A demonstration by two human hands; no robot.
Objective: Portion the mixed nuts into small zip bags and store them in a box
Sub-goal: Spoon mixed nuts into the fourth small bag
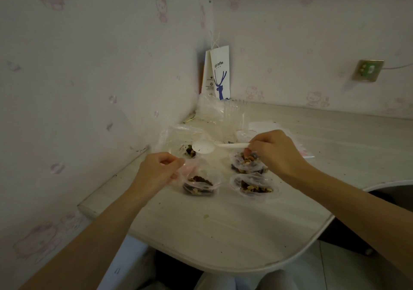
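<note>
Pale wood-grain table [223, 222] wedged in a corner, cartoon wallpaper [89, 66] on both walls. Left hand [161, 171] pinches the mouth of a small zip bag [199, 183] near-left of centre, nuts in its bottom. Right hand [274, 153] curled round the handle of a white plastic spoon [205, 147]; its bowl points left, looks empty, above a large clear bag [176, 136] with a few mixed nuts [190, 151] inside. Two filled bags on the right: far bag [242, 166] partly under the right fingers, near bag [254, 185] just beside it. Far corner: paper coffee bag [220, 75], crumpled clear plastic [214, 110] in front. Pale translucent shape [263, 125] behind the right hand, can't tell what.
</note>
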